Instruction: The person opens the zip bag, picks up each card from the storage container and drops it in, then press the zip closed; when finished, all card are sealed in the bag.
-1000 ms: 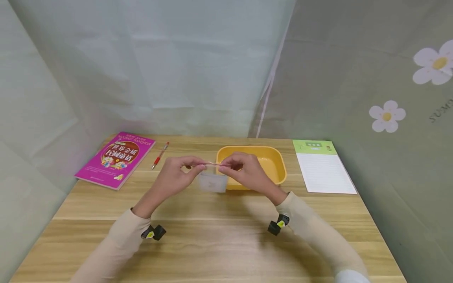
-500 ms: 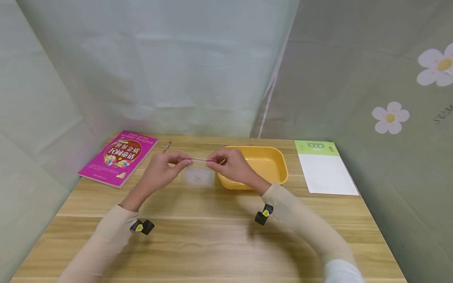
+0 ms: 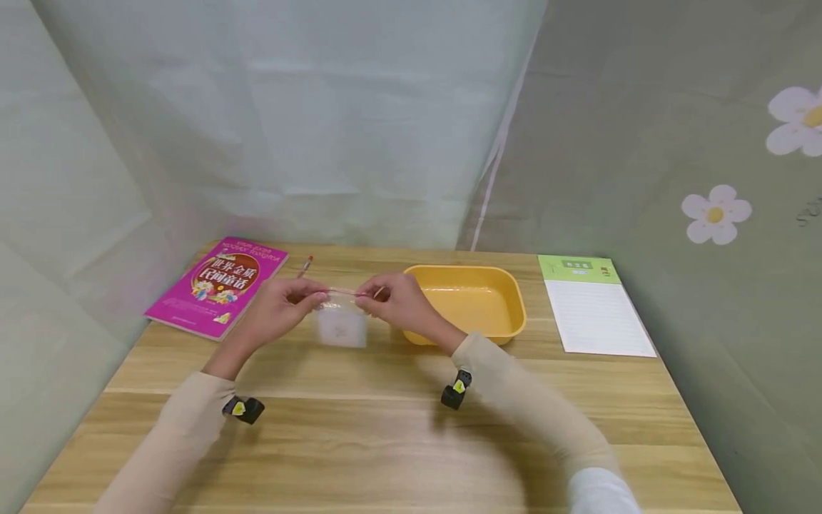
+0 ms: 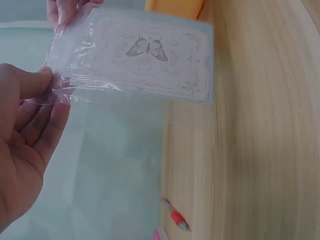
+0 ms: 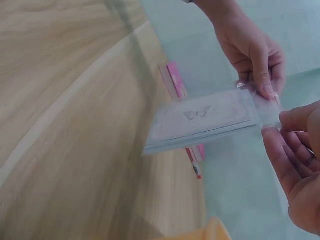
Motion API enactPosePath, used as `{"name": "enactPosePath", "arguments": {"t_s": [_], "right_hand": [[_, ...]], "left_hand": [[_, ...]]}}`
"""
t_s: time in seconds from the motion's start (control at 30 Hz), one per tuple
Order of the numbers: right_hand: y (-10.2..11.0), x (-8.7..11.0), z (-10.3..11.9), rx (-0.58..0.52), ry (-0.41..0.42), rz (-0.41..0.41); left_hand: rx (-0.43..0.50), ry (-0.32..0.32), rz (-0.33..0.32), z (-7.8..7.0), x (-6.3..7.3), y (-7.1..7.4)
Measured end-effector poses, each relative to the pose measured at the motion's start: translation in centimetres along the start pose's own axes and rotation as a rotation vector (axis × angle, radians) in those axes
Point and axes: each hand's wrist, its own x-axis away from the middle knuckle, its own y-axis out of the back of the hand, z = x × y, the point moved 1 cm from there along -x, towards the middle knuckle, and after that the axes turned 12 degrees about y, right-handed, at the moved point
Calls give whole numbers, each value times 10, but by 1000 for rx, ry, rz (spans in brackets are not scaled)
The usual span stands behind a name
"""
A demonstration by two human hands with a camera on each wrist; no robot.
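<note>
Hands: both are raised above the light wooden table (image 3: pixel 398 428), each pinching one end of the top edge of a small clear plastic zip bag with a pale card printed with a butterfly inside (image 3: pixel 342 325).
Left hand (image 3: pixel 277 312): thumb and forefinger are closed on the bag's left top corner; the other fingers are loosely curled behind. In the left wrist view the thumb (image 4: pixel 27 82) presses the crinkled plastic against the fingers.
Right hand (image 3: pixel 397 303): fingertips are pinched on the bag's right top corner, the hand curled, its wrist towards the tray. In the right wrist view the fingertips (image 5: pixel 295 120) grip the clear flap next to the card.
Bag: it hangs below the two hands, off the table, its printed face towards the person, just left of the tray and in front of the pen. The top strip is stretched straight between the two grips.
Yellow plastic rectangular tray (image 3: pixel 507 303): it sits on the table just right of the right hand, with nothing visible inside.
Red and clear ballpoint pen (image 3: pixel 305 266): it lies on the table behind the left hand, partly hidden by it.
Magenta paperback book with Chinese title (image 3: pixel 218 285): flat at the table's far left corner.
White lined notepad with a green header (image 3: pixel 594 307): flat on the table's right side, well apart from the hands.
Sleeves: beige, with a small black camera on each wrist.
</note>
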Motion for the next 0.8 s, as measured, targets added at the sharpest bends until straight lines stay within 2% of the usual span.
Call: {"name": "enactPosePath", "arguments": {"t_s": [0.13, 0.3, 0.4, 0.6, 0.8], "right_hand": [[-7, -3, -1, -64, -57, -16], [-15, -8, -5, -68, -83, -18], [-17, -12, -9, -51, -85, -21], [-19, -24, -19, 27, -84, -50], [-21, -32, -27, 99, -129, -38]], "left_hand": [[-5, 17, 5, 6, -1, 3], [-28, 68, 20, 16, -2, 6], [-44, 87, 24, 20, -5, 6], [-61, 85, 28, 30, -17, 5], [-72, 117, 75, 44, -30, 2]]}}
